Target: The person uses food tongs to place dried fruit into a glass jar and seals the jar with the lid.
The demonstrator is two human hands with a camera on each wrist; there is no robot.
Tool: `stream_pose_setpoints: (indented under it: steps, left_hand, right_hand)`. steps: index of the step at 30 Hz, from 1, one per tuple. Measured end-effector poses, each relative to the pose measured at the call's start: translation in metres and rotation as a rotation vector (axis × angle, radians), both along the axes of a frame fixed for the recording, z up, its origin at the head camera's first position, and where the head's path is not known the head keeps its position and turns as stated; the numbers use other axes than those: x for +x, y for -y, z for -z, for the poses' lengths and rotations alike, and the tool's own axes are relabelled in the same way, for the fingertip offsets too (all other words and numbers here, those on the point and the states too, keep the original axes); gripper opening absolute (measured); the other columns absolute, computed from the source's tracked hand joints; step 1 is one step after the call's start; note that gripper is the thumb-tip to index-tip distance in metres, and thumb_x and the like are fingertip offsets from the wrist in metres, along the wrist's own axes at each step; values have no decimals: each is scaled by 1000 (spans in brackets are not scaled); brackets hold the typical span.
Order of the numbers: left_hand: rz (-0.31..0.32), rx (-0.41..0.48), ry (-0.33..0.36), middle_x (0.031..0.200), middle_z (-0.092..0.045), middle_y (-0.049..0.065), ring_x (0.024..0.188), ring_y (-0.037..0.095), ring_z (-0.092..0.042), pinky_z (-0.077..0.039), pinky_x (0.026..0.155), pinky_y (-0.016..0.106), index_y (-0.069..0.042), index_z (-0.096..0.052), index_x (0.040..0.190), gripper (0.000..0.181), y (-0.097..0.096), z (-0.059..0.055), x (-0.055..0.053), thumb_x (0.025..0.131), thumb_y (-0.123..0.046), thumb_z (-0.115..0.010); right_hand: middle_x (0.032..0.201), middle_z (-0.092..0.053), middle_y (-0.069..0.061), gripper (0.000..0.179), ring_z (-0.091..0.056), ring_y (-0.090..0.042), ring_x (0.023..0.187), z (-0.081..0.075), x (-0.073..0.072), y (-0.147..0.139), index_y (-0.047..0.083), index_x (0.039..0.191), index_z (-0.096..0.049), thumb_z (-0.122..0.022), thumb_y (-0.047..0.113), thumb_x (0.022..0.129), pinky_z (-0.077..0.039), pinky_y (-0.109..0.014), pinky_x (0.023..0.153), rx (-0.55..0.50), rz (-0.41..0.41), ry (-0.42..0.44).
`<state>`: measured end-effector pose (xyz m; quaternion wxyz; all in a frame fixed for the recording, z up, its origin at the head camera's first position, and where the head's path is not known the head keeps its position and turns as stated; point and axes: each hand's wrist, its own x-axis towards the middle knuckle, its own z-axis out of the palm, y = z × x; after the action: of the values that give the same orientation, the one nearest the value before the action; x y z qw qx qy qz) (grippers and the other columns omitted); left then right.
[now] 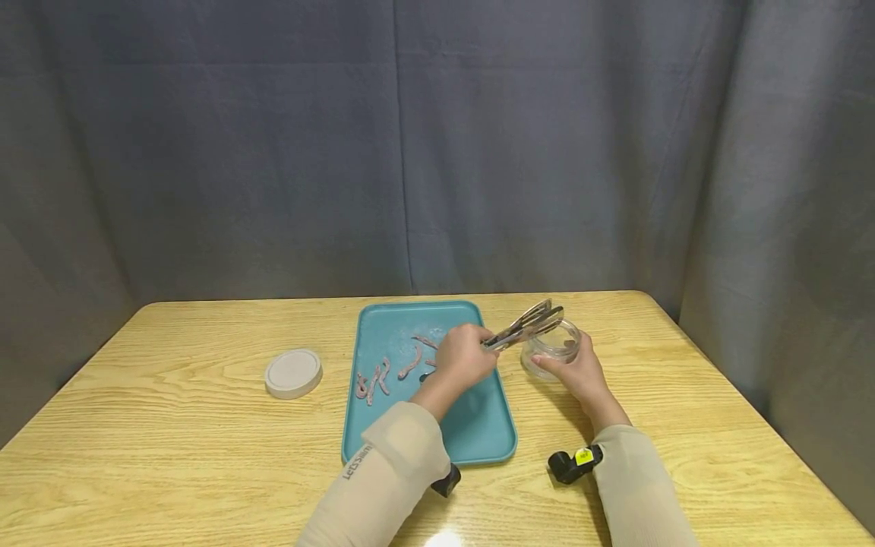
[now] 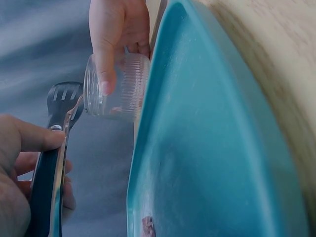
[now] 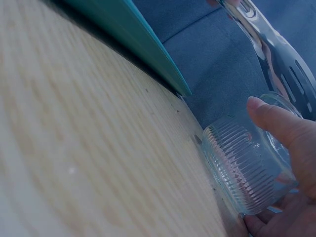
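My left hand (image 1: 465,355) grips a pair of metal tongs (image 1: 522,328) with slotted heads, reaching across the tray's right side. Those heads overlap the mouth of a clear glass jar (image 3: 239,165) in the head view. Around the jar's side curl the fingers and thumb of my right hand (image 1: 577,371). Ribbing covers the jar's lower wall, and a little pinkish material shows through the glass. Several thin, pale pinkish strips (image 1: 412,365) lie on the teal tray (image 1: 472,437), partly hidden behind my left hand.
A round white lid (image 1: 294,372) rests on the wooden table (image 1: 171,425) left of the tray. Grey curtains (image 1: 273,152) hang behind and beside the table. Black wrist cameras (image 1: 574,463) sit low at both sleeves.
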<state>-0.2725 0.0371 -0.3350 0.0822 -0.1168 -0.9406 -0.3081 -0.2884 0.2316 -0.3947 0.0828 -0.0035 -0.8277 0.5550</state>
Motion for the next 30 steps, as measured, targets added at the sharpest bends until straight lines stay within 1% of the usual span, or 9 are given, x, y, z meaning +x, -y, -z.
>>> stream_pose_setpoints:
  steps: [4,6,8,13,15,18,22,25,30]
  left_hand:
    - [6,16,8,77,-61,-2,37,10,-29,-23,33,24,-17,-65,103,26,6,0,-2,78,-18,-59]
    - [8,19,-1,72,-60,-4,38,10,-25,-21,33,23,-17,-65,103,27,9,0,-3,77,-18,-58]
    - [2,8,-8,74,-60,-4,41,10,-28,-23,35,23,-18,-65,104,28,13,-3,-3,77,-20,-59]
    - [15,16,-38,58,-54,-4,42,10,-30,-22,36,24,-18,-67,98,23,24,-13,-1,76,-21,-61]
    - [25,39,-53,51,-48,-4,39,9,-27,-19,36,24,-16,-68,97,22,30,-18,1,76,-19,-61]
    - [19,56,-65,52,-50,-5,38,8,-29,-20,36,24,-16,-67,98,23,39,-26,4,75,-19,-62]
    - [9,83,-46,52,-47,-3,39,9,-26,-20,37,24,-16,-65,102,27,51,-33,7,76,-21,-63]
    - [1,114,-37,59,-50,-2,43,11,-30,-21,40,26,-15,-64,105,30,59,-38,9,76,-21,-64]
    - [-32,97,-43,91,-55,3,68,15,-47,-37,54,30,-14,-61,110,36,72,-45,17,75,-23,-66]
  right_hand:
    - [128,-27,-27,91,-30,-36,114,1,0,0,0,134,-11,-72,23,70,-24,-43,93,9,3,2]
    - [128,-26,-26,92,-30,-36,115,1,0,-1,0,134,-11,-72,23,70,-24,-43,94,13,2,0]
    - [129,-26,-26,91,-30,-36,115,2,-1,-1,0,134,-12,-72,22,70,-23,-43,94,15,0,-5]
    - [128,-26,-27,91,-29,-37,115,2,-1,0,-1,134,-13,-72,22,69,-24,-44,94,13,-3,-16]
    - [129,-26,-27,91,-28,-37,116,1,-1,0,0,134,-12,-72,23,69,-23,-44,94,11,-6,-17]
    - [130,-24,-26,92,-27,-37,117,0,-1,0,-1,134,-11,-72,23,70,-23,-44,94,13,-11,-12]
    - [130,-24,-26,92,-26,-37,118,-1,0,0,-1,134,-10,-72,23,70,-22,-44,94,17,-14,-3]
    - [131,-24,-26,91,-26,-36,118,-1,0,0,-1,134,-11,-72,23,70,-22,-44,95,16,-14,-3]
    - [131,-24,-25,91,-27,-36,118,0,1,1,0,134,-11,-72,23,70,-22,-44,95,24,-8,0]
